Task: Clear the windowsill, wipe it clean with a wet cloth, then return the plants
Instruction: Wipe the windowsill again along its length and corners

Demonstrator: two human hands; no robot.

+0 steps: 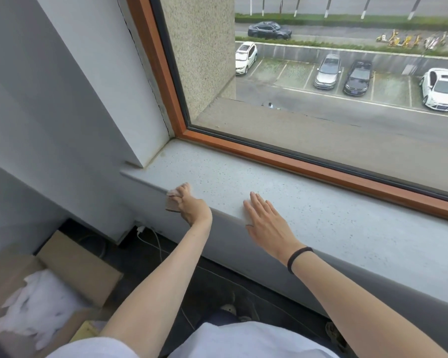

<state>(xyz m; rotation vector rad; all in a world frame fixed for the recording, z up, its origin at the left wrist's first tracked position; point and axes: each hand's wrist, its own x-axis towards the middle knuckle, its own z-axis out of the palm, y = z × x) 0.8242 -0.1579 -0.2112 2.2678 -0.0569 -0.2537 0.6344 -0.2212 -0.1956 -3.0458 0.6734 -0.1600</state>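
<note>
The grey speckled windowsill (282, 197) runs from the left wall corner to the right edge of view, and no plants stand on it. My left hand (192, 206) grips a small crumpled cloth (173, 201), pinkish on top and brownish below, at the sill's front edge near its left end. My right hand (265, 218) lies flat, fingers straight, on the sill's front part a little to the right of the left hand. A black band circles my right wrist.
An orange-brown window frame (295, 161) borders the back of the sill. An open cardboard box (70, 259) with white stuffing stands on the floor at lower left. A white charger cable (150, 237) hangs by the wall under the sill.
</note>
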